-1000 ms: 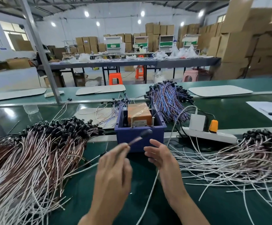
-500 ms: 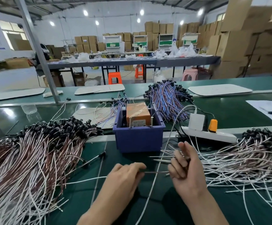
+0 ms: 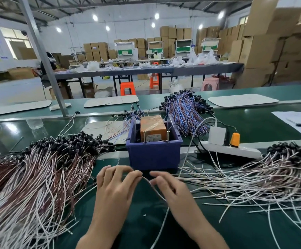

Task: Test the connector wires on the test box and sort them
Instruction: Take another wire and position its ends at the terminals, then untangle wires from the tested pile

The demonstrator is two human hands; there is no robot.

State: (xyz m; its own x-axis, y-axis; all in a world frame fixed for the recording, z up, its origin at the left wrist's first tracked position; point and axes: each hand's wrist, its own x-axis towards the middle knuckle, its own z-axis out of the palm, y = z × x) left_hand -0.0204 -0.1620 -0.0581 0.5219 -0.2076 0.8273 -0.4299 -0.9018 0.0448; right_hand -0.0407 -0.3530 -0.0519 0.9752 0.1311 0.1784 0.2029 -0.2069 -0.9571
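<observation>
The test box (image 3: 153,129), orange with two upright metal pins, sits inside a blue bin (image 3: 153,156) at the middle of the green bench. Just in front of the bin, my left hand (image 3: 114,189) and my right hand (image 3: 172,191) meet fingertip to fingertip. Both pinch one thin white connector wire (image 3: 147,179), which bends between them and trails down toward me. Its connector end is hidden. A big pile of wires with black connectors (image 3: 45,169) lies on the left, and a looser pile (image 3: 262,178) lies on the right.
A bundle of blue and red wires (image 3: 185,112) lies behind the bin. To the bin's right, a white power strip (image 3: 235,151) carries a white adapter and an orange plug. Papers (image 3: 300,121) lie far right. A slanted metal post (image 3: 43,65) stands at the back left.
My left hand let go of the black-tipped wire it held up by the bin, leaving it on the left. Both hands took a wire from the right pile and drew together.
</observation>
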